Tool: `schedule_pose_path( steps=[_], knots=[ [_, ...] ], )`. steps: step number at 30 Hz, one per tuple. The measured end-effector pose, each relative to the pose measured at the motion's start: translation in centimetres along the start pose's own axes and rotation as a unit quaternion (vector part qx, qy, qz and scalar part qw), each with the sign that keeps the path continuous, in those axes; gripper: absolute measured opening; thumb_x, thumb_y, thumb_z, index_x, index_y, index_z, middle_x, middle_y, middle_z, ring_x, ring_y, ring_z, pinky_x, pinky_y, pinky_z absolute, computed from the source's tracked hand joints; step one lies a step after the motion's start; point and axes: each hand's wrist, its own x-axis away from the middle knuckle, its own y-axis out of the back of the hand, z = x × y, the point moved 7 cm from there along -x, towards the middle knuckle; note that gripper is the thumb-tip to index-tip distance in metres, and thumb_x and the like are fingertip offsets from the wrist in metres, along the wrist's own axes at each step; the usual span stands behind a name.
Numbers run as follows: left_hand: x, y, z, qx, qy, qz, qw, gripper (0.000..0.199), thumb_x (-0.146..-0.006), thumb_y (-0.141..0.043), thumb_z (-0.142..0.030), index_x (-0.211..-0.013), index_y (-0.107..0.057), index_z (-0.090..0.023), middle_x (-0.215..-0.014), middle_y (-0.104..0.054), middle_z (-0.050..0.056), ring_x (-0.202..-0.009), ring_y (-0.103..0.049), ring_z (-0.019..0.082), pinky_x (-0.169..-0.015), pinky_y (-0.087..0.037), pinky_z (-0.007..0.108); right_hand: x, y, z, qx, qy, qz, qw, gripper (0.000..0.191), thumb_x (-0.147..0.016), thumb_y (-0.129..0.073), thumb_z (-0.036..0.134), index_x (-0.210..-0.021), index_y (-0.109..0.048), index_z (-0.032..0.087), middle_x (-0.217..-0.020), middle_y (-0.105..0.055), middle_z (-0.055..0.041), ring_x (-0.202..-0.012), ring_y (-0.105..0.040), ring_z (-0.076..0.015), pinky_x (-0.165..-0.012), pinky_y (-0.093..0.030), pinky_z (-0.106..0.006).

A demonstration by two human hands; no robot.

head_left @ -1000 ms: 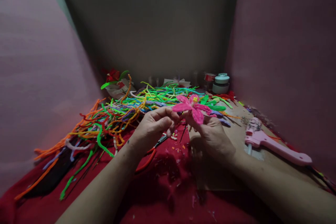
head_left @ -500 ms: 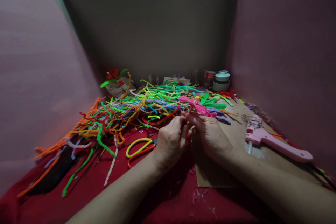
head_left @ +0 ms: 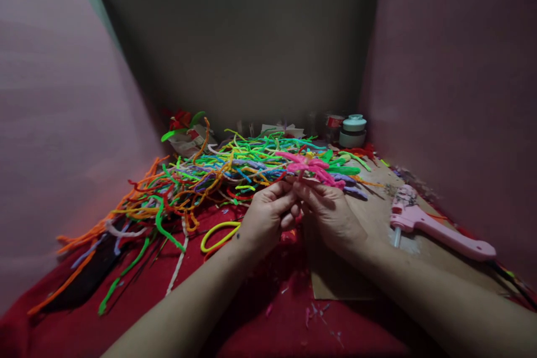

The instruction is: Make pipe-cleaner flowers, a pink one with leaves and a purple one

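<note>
Our right hand (head_left: 335,218) pinches the pink flower (head_left: 305,165) by its base, raised over the left edge of the brown board (head_left: 339,288). Our left hand (head_left: 262,215) meets it, fingertips together; whether it grips too, we cannot tell. Fuzzy stems (head_left: 247,151) heap toward the desk's (head_left: 268,335) far edge.

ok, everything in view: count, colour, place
pink flower: one, pink, centre
fuzzy stems: many, mixed colours, heaped centre-left
green leaves: several, green, right of pink flower
cloth: one, red, underneath
board: one, brown, right
glue gun: one, pink, on board
scraps: several, mostly pink, on cloth
tool handles: two, yellow and orange, left of centre
black item: one, black, left
container: one, teal, back right
jar: one, red-labelled, back right
papers: count unclear, white, back centre
red item: one, red, back left
walls: three, pink sides, grey back
right grip: one, bare, pinching pink flower
left grip: one, bare, meeting right grip
</note>
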Motion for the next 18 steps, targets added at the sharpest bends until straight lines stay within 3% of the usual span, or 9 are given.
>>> schedule_pose_path(
  steps=[6, 12, 18],
  knots=[
    [0.6, -0.4, -0.1, 0.096, 0.068, 0.086, 0.989, 0.01, -0.083, -0.062, -0.023, -0.09, -0.058, -0.019, -0.051, -0.044, -0.008, -0.033, -0.017, 0.0, -0.033, -0.019, 0.01, -0.4, 0.1, 0.6, 0.009, -0.007, 0.063, 0.998, 0.021, -0.067, -0.077, 0.037, -0.083, -0.075, 0.024, -0.079, -0.07, 0.0002, -0.074, -0.06, -0.0132, -0.075, -0.047, -0.03],
    [1.1, -0.4, 0.0, 0.138, 0.096, 0.127, 0.978, 0.016, -0.083, -0.062, -0.022, -0.098, -0.059, -0.021, -0.054, -0.047, -0.007, -0.033, -0.01, -0.001, -0.03, -0.021, 0.009, -0.7, -0.2, 1.7, 0.097, 0.038, 0.142, 0.984, 0.019, -0.074, -0.072, 0.032, -0.092, -0.074, 0.03, -0.081, -0.071, 0.0016, -0.075, -0.06, -0.0127, -0.08, -0.047, -0.032],
    [1.2, -0.7, 0.4, 0.167, 0.116, 0.15, 0.968, 0.016, -0.081, -0.065, -0.023, -0.096, -0.061, -0.019, -0.052, -0.046, -0.008, -0.032, -0.007, -0.002, -0.03, -0.024, 0.01, -1.1, 0.1, 0.8, 0.083, 0.002, 0.172, 0.982, 0.019, -0.076, -0.069, 0.032, -0.093, -0.075, 0.025, -0.079, -0.07, -0.001, -0.071, -0.058, -0.0135, -0.076, -0.046, -0.033]
  ],
)
